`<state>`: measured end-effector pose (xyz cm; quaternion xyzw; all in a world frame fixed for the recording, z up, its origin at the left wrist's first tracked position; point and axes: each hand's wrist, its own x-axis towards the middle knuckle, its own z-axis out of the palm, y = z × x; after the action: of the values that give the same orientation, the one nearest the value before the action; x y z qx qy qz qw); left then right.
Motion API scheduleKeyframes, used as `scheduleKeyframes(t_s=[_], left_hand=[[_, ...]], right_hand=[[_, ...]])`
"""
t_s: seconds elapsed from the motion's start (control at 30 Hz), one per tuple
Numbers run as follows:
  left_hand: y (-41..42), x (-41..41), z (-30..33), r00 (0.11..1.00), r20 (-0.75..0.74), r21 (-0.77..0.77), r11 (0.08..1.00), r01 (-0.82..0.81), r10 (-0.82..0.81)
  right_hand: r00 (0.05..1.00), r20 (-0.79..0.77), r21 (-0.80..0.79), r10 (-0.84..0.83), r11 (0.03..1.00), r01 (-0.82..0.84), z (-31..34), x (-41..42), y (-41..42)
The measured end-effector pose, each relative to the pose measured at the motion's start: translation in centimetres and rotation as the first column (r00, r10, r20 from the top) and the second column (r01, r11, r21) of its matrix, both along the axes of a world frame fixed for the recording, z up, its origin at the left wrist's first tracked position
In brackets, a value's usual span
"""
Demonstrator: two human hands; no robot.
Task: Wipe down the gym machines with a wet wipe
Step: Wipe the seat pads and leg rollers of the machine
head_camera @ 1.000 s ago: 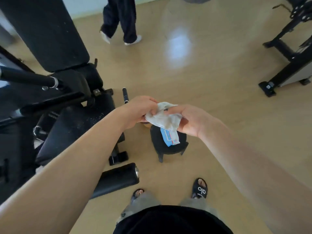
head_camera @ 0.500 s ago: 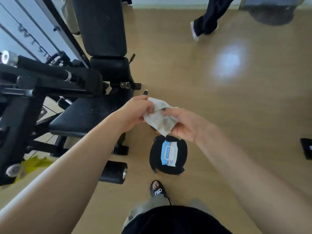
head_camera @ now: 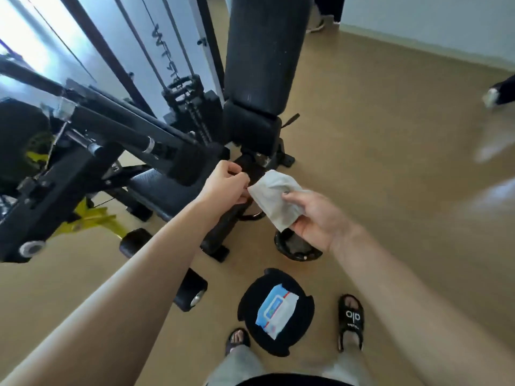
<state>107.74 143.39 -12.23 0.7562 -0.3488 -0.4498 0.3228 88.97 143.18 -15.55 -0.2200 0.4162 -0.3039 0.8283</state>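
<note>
Over by the black gym machine (head_camera: pixel 117 140), the person has both arms stretched out with a white wet wipe (head_camera: pixel 274 200) spread between the hands, up in the air in front of the seat. Left hand (head_camera: pixel 224 183) has its fingers curled in, pinching the wipe's left edge. Right hand (head_camera: pixel 315 218) is half closed around the wipe's right side, thumb on top, fingers underneath. So the wipe isn't touching the machine, it's just hanging near the base of the tall padded backrest (head_camera: pixel 264 54).

Down on the tan floor, near the person's sandalled feet, a blue and white wipes pack (head_camera: pixel 276 310) lies on a round black stool (head_camera: pixel 276 344). A small black bin (head_camera: pixel 295 250) sits just beyond that, partly hidden under the right hand. Far right, someone else's foot (head_camera: pixel 498 94) shows at the edge.
</note>
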Motion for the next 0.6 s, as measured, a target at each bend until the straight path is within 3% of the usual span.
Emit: scheduleKeyframes(t_s=[0.13,0.4,0.6], left_hand=[[-1.1,-1.8,-1.1,0.948,0.079,-0.026,0.951,-0.308,0.309],[2.0,-6.1,-1.6,0.822,0.15,0.051,0.826,-0.561,0.549],[4.1,-4.3,-1.4,0.667,0.178,-0.039,0.683,-0.729,0.723]], right_hand=[[0.989,-0.006,-0.001,0.146,0.989,-0.146,-0.1,-2.6,-5.1],[0.946,-0.013,0.019,0.325,0.946,-0.325,1.3,-3.8,-10.3],[0.892,0.021,0.147,0.451,0.881,-0.449,-0.6,-1.8,-8.9]])
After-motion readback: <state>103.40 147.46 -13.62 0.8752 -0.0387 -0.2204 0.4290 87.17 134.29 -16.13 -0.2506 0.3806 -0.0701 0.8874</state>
